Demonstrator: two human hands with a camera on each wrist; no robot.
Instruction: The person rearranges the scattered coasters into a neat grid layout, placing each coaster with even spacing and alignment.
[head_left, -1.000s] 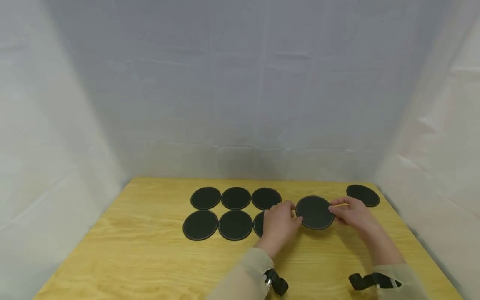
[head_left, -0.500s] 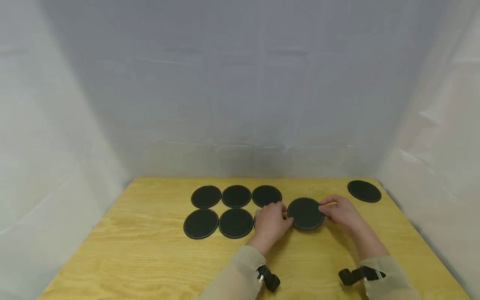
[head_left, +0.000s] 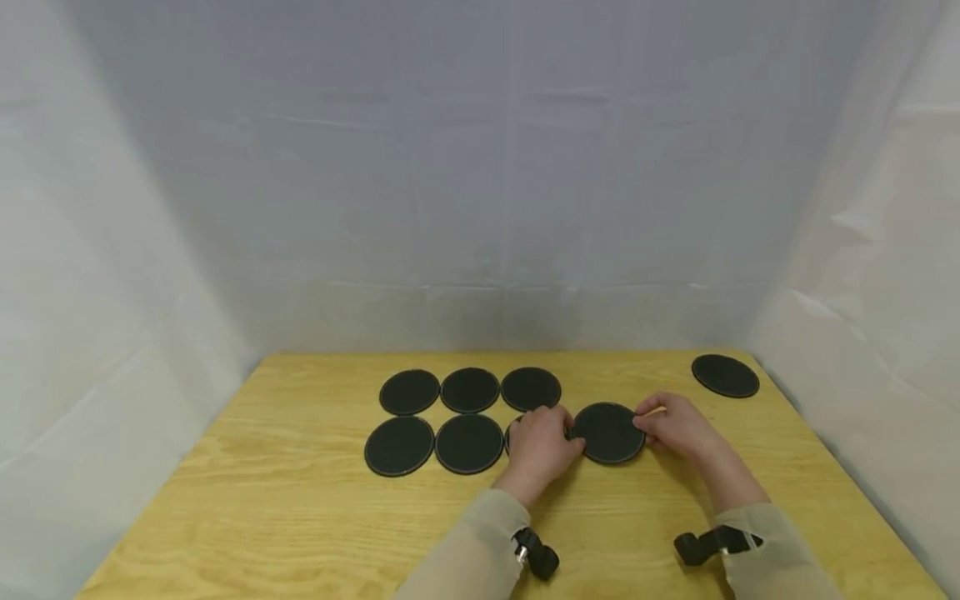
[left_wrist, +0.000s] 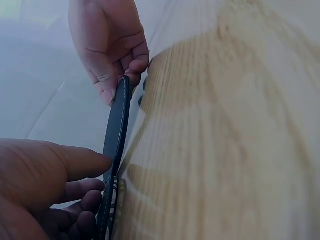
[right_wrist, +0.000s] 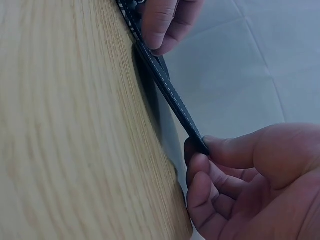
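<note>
Both hands hold one round black coaster point(head_left: 608, 432) just above the wooden table point(head_left: 300, 517). My left hand point(head_left: 542, 442) pinches its left rim and my right hand point(head_left: 673, 425) pinches its right rim. In the left wrist view the coaster point(left_wrist: 116, 135) shows edge-on between thumb and fingers, lifted off the wood. The right wrist view shows the same thin coaster point(right_wrist: 170, 97) tilted, with the right thumb on top. The left hand hides most of another coaster lying below it.
Five more black coasters lie in two rows to the left, such as one point(head_left: 408, 392) at the back and one point(head_left: 399, 446) in front. A lone coaster point(head_left: 725, 375) sits at the far right corner. White sheets close in the table on three sides.
Both hands have carried the held coaster leftward and a little nearer, closer to the front row of coasters. It hangs lower over the table now.
</note>
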